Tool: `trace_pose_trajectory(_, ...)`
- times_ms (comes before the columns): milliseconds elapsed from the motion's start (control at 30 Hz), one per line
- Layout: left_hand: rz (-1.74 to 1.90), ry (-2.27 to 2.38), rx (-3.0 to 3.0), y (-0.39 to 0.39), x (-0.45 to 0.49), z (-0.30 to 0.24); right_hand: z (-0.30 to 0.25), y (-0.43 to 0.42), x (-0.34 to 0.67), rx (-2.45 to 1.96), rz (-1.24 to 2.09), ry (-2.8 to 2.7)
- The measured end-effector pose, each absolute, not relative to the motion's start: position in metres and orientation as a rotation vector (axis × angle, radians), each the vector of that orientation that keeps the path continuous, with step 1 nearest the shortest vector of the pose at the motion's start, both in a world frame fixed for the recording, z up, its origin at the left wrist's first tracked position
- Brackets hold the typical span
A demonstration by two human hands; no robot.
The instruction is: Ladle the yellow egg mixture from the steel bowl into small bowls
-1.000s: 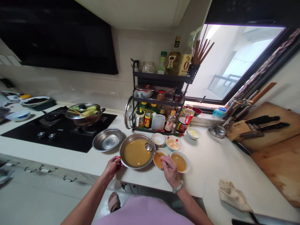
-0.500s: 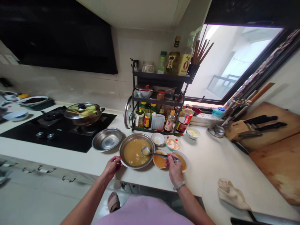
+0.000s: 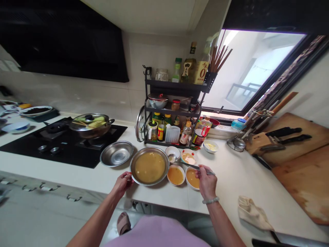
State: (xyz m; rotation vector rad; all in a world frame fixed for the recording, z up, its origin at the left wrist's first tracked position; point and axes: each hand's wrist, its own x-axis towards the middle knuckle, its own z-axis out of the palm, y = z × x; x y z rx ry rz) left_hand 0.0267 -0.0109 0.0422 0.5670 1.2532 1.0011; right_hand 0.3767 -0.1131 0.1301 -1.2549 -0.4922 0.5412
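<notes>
My left hand (image 3: 122, 181) grips the near rim of a wide steel bowl (image 3: 149, 166) filled with yellow-brown liquid. My right hand (image 3: 206, 181) is closed on the handle of a metal ladle (image 3: 172, 158). The ladle's scoop hangs over a small white bowl (image 3: 172, 152) behind the steel bowl. Two small bowls of orange-brown liquid sit side by side at the counter's front: one (image 3: 175, 175) next to the steel bowl, the other (image 3: 192, 177) partly under my right hand.
An empty steel basin (image 3: 116, 153) lies left of the big bowl. A black hob (image 3: 59, 144) carries a lidded wok (image 3: 88, 124). A black spice rack (image 3: 172, 113) stands behind. More small bowls (image 3: 189, 157) (image 3: 210, 146), a knife block (image 3: 264, 141), cutting boards (image 3: 305, 164) and a cloth (image 3: 253, 212) lie to the right.
My right hand has lifted the ladle out of the big steel bowl and swung it right and back, over the small white bowl. My left hand stays on the rim.
</notes>
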Motion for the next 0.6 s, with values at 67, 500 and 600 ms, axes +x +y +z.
trace_pose_trajectory(67,1.003,1.252,0.568,-0.011,0.027,0.043,0.132,-0.113,0.39,-1.266,0.471,-0.472)
trace_pose_trajectory(500,0.994,1.26,0.561,-0.01,0.027,0.04,0.11,-0.129,0.427,-1.457,-0.031,-1.125)
trace_pose_trajectory(600,0.994,1.254,0.558,-0.009,0.026,0.039,0.11,-0.133,0.423,-1.391,-0.15,-1.387)
